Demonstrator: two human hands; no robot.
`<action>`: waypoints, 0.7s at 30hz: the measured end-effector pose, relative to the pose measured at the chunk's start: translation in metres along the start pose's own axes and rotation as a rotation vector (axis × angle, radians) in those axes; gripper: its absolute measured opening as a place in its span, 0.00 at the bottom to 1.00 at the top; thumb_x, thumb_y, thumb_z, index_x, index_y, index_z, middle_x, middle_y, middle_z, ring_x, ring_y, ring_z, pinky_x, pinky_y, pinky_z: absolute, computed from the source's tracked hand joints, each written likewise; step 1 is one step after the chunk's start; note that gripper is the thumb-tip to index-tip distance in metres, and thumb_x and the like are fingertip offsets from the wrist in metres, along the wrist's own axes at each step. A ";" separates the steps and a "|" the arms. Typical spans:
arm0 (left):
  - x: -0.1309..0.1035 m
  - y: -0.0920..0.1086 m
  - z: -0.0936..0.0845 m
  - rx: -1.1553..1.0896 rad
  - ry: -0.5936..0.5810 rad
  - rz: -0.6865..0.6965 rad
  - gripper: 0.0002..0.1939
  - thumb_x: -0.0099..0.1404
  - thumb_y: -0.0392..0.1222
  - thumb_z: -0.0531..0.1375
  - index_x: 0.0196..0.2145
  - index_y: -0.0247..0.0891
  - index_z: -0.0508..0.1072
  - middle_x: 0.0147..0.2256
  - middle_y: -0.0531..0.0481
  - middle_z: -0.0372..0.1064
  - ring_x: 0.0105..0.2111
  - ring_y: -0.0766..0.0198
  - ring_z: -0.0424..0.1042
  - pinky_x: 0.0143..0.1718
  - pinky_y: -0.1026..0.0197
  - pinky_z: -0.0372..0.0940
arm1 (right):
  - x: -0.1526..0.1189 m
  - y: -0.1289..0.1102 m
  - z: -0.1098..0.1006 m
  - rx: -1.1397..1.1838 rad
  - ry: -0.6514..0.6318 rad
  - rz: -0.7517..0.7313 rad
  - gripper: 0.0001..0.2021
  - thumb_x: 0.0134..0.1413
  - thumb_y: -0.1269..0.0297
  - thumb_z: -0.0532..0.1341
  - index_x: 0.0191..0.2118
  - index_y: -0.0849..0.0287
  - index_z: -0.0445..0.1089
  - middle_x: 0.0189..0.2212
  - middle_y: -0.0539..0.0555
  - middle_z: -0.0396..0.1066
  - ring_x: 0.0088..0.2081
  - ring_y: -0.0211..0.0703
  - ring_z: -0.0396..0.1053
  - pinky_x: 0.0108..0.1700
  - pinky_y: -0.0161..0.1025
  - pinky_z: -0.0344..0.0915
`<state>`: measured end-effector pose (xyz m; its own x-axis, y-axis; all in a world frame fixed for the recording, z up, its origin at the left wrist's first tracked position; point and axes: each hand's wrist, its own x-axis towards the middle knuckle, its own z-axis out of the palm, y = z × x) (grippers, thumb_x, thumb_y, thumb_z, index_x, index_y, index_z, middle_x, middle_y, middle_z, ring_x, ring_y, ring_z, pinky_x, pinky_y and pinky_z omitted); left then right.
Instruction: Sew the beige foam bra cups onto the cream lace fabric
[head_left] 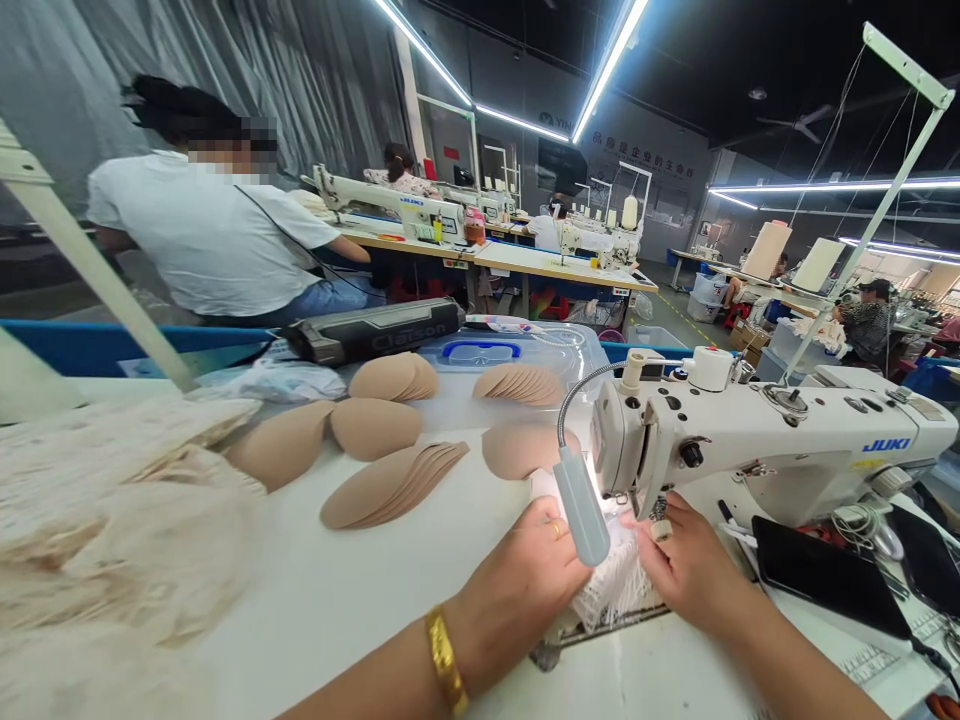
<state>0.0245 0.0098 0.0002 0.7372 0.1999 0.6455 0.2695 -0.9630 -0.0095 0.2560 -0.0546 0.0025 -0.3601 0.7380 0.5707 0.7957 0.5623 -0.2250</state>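
Observation:
White fringed lace fabric [611,585] lies under the needle area of a white JUKI sewing machine [795,440]. On its left side my left hand [517,570] has its fingers closed on the fabric, a gold bracelet at the wrist; the grey lamp head [581,515] hides some fingertips. My right hand [690,565] pinches the fabric's right edge close by the presser foot, wearing a ring or finger guard. The needle itself is hard to make out in the bright lamp light.
Beige oval pads [390,487] lie in several fanned stacks left of the machine. A heap of cream lace [135,530] covers the table's left. Behind are a clear plastic box [525,345] and a black case [375,332]. A black tablet-like device [829,580] lies right. A co-worker [210,230] sits ahead.

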 end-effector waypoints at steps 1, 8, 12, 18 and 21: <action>0.001 0.000 0.000 0.035 0.035 0.024 0.21 0.73 0.27 0.52 0.58 0.41 0.71 0.49 0.40 0.79 0.44 0.52 0.79 0.49 0.42 0.73 | 0.000 0.001 0.001 0.013 0.008 0.013 0.13 0.63 0.78 0.54 0.35 0.54 0.69 0.30 0.54 0.72 0.42 0.53 0.71 0.47 0.48 0.71; 0.000 0.004 -0.029 -0.116 -0.209 -0.086 0.13 0.65 0.27 0.59 0.43 0.42 0.76 0.42 0.47 0.78 0.43 0.53 0.76 0.57 0.45 0.66 | -0.005 -0.003 -0.001 -0.017 0.031 -0.026 0.12 0.65 0.77 0.54 0.42 0.54 0.71 0.32 0.55 0.75 0.38 0.52 0.71 0.46 0.48 0.69; 0.003 0.009 -0.044 -0.177 -0.374 -0.296 0.07 0.63 0.34 0.63 0.40 0.43 0.76 0.44 0.46 0.75 0.47 0.46 0.73 0.56 0.39 0.65 | -0.001 -0.024 -0.011 0.054 -0.036 -0.127 0.18 0.65 0.75 0.55 0.57 0.54 0.67 0.45 0.56 0.79 0.43 0.51 0.72 0.48 0.47 0.67; 0.000 0.012 -0.043 -0.525 -0.281 -0.233 0.26 0.58 0.30 0.60 0.54 0.44 0.70 0.54 0.45 0.71 0.55 0.51 0.70 0.59 0.51 0.67 | 0.002 -0.034 -0.003 0.010 -0.096 -0.223 0.22 0.68 0.68 0.62 0.63 0.52 0.61 0.55 0.55 0.75 0.53 0.51 0.70 0.53 0.45 0.63; -0.008 0.013 -0.047 -0.394 -0.348 -0.238 0.19 0.58 0.30 0.59 0.47 0.44 0.73 0.47 0.47 0.73 0.43 0.52 0.71 0.45 0.51 0.69 | -0.001 -0.020 0.010 -0.126 -0.105 -0.187 0.16 0.59 0.83 0.56 0.46 0.55 0.69 0.41 0.52 0.77 0.40 0.46 0.69 0.47 0.44 0.60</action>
<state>-0.0070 -0.0125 0.0306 0.8628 0.4031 0.3052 0.2511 -0.8656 0.4333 0.2356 -0.0631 -0.0012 -0.5505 0.6637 0.5064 0.7623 0.6469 -0.0191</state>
